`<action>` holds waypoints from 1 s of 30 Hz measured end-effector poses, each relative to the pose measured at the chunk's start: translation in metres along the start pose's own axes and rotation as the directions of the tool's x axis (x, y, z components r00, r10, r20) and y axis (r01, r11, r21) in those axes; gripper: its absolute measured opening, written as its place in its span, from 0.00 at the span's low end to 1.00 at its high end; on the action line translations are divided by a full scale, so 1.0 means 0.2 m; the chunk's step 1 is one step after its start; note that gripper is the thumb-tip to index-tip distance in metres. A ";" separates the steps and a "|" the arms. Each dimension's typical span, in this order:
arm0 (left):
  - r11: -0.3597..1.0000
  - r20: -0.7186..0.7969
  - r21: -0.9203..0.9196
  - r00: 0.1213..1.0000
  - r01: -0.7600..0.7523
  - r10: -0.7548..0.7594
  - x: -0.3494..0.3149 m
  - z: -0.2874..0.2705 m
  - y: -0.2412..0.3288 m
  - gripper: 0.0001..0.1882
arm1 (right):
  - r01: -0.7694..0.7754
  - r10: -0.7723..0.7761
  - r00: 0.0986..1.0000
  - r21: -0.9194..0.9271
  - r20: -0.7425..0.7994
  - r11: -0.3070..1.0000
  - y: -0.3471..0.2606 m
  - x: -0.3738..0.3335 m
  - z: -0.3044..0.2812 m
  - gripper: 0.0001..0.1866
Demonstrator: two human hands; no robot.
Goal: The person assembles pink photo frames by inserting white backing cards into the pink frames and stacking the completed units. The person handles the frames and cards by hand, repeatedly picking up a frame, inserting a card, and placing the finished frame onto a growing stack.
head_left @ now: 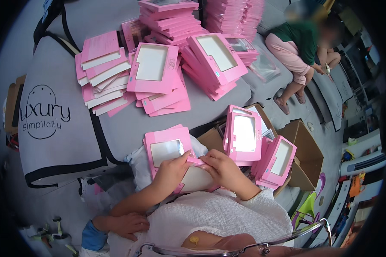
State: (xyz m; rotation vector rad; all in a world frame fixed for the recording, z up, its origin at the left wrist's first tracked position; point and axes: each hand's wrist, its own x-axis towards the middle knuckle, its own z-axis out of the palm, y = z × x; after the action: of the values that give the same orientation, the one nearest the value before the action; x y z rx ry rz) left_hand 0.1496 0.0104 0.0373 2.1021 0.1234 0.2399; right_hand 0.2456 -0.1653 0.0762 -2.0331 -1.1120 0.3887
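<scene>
Near my lap, my left hand [171,170] and my right hand [221,168] come close together, fingers closed on a narrow pink flap [196,161]. It appears to belong to a pink cardboard box with a clear window [197,180] lying under my hands, partly covered by them. Just beyond my left hand lies another pink windowed box [166,148], on a pale plastic bag [139,165]. Ahead of my right hand stand more pink windowed boxes [244,133], with a further leaning group [283,158] beside them.
A grey sofa [116,132] carries stacks of pink boxes [169,21] and flat pink-and-white pieces [105,79]. An open brown carton [304,156] stands at right. Another person's hand [131,225] rests by my left forearm. A person in green [296,40] sits farther off.
</scene>
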 end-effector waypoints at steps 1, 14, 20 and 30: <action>1.000 0.012 -0.027 1.000 0.013 -0.012 0.01 0.00 0.01 0.19 | -0.015 0.015 1.000 -0.029 -0.002 0.999 0.00 0.00 0.00 0.12; 0.988 -0.012 -0.055 0.989 -0.147 0.146 0.02 -0.01 0.08 0.19 | 0.147 -0.137 0.941 0.009 -0.308 0.989 0.02 -0.04 -0.06 0.14; 0.989 -0.030 -0.076 0.991 -0.129 0.127 0.05 0.05 0.08 0.19 | 0.151 -0.152 0.926 -0.029 -0.346 0.988 0.06 -0.08 -0.08 0.14; 0.988 0.046 -0.084 0.990 -0.130 0.135 0.07 0.07 0.07 0.19 | -0.184 0.226 0.921 0.159 -0.317 0.970 0.05 -0.09 -0.09 0.07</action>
State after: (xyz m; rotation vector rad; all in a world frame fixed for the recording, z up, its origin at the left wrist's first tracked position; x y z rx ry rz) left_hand 0.1653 -0.0064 0.0432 2.0367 -0.0562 0.2658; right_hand 0.2512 -0.1910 0.0787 -2.0153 -0.6538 0.2005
